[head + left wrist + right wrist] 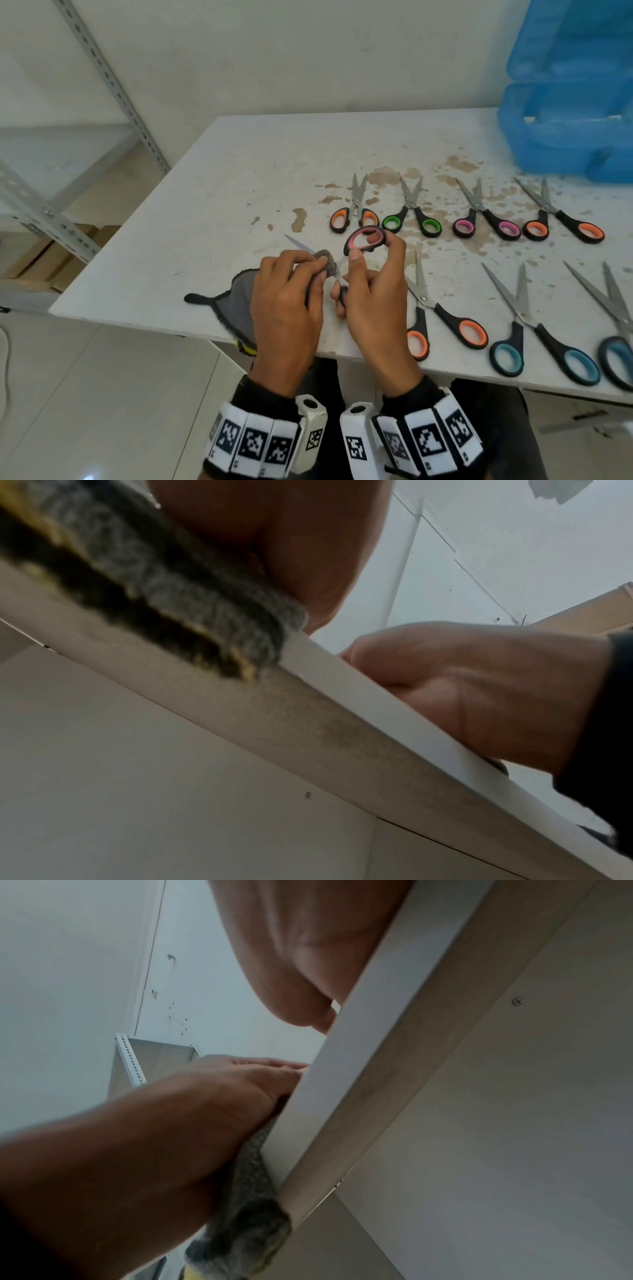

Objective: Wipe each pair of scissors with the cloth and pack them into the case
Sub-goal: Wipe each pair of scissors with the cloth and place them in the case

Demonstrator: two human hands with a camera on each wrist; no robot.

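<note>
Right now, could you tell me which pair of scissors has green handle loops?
The black-handled scissors with green loops, second from left in the far row; its neighbours have orange and pink loops.

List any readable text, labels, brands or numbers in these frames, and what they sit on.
No readable text in any view.
Wristbands: black-and-white square marker patterns, no letters or numbers.
Scissors on the table: no brand mark legible.
Blue case: no label legible.
Grey cloth, pinched in the left hand: no print visible.

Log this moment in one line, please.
left hand: rubs cloth on blade | right hand: holds pink scissors | case: open
</note>
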